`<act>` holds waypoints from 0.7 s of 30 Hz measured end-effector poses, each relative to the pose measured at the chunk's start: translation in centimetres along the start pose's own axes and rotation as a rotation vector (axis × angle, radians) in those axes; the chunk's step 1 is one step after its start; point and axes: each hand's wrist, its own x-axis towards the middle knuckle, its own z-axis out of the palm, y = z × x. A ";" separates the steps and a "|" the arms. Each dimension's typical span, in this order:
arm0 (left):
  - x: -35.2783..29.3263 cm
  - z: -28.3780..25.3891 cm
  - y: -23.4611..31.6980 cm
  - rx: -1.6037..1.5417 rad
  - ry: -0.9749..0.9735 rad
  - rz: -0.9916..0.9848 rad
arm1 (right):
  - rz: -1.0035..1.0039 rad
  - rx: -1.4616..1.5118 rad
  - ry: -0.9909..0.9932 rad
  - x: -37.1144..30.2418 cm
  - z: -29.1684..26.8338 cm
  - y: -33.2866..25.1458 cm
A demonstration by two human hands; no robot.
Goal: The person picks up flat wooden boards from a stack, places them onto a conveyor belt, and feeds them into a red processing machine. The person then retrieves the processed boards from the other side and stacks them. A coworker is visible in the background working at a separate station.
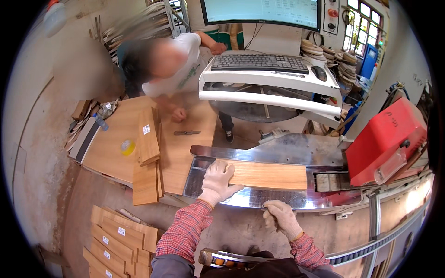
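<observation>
A wooden board [273,175] lies flat on the polished metal bed [252,198] of a machine, along its raised fence. My left hand [216,180], in a pale work glove, rests on the board's left end with fingers spread. My right hand [282,218], gloved too, is at the front edge of the bed, right of the left hand. Its fingers are curled, and what they hold, if anything, is hidden. Beyond the board's right end stands the machine's red housing [387,141].
Another person [183,60] leans at the brown worktable [185,160], which bears stacked boards [148,134], yellow tape [127,147], a dark tool [187,133] and a bottle [100,121]. Labelled boards [111,241] are piled at lower left. A keyboard [259,62] and monitor [264,11] stand behind the bed.
</observation>
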 end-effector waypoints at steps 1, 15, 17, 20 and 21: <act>0.0 0.0 0.0 -0.002 0.006 0.006 | 0.001 -0.006 -0.013 0.1 0.1 0.0; 0.0 -0.2 0.0 0.016 -0.028 0.003 | 0.031 0.040 -0.027 0.7 0.9 0.7; 0.1 -0.2 0.0 0.018 -0.035 -0.001 | 0.034 0.045 -0.019 0.8 0.9 0.7; 0.1 -0.2 0.1 0.022 -0.038 -0.003 | 0.030 0.050 -0.016 0.9 0.9 0.8; 0.1 -0.1 0.0 0.026 -0.036 -0.002 | 0.027 0.052 -0.016 1.0 0.9 0.9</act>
